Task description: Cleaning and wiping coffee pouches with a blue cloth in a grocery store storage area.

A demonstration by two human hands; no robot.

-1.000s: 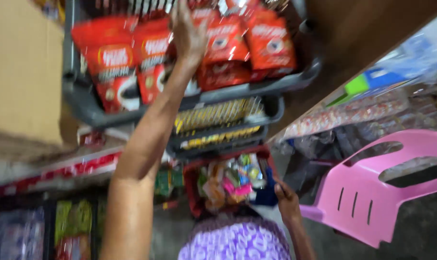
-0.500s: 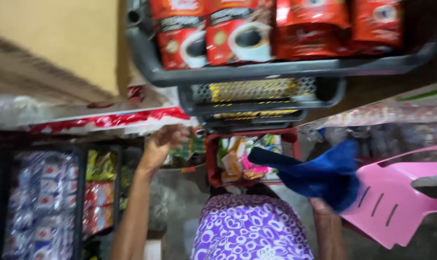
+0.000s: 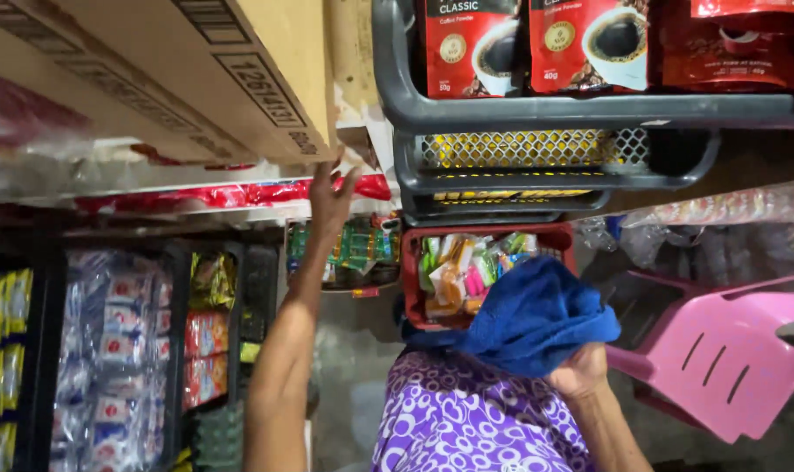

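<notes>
My left hand (image 3: 331,199) is stretched up and forward, fingers spread, fingertips touching the lower corner of a large brown cardboard box (image 3: 178,70) on a shelf. Under the box lies a long red packet (image 3: 231,194). My right hand (image 3: 579,374) is close to my body, gripping a bunched blue cloth (image 3: 523,316) that hangs over the front of a red basket (image 3: 414,280) filled with small colourful sachets. My purple patterned garment (image 3: 467,419) fills the bottom centre.
A stack of grey plastic baskets (image 3: 537,114) holds red coffee pouches (image 3: 537,44) at upper right. A pink plastic chair (image 3: 729,350) stands at right. Dark crates (image 3: 165,367) of packaged snacks line the left. A small rack of green packets (image 3: 362,249) hangs beyond my left hand.
My left hand dropped from the coffee pouches in the grey basket, then rose to the cardboard box. My right hand lifted the blue cloth in front of the red basket.
</notes>
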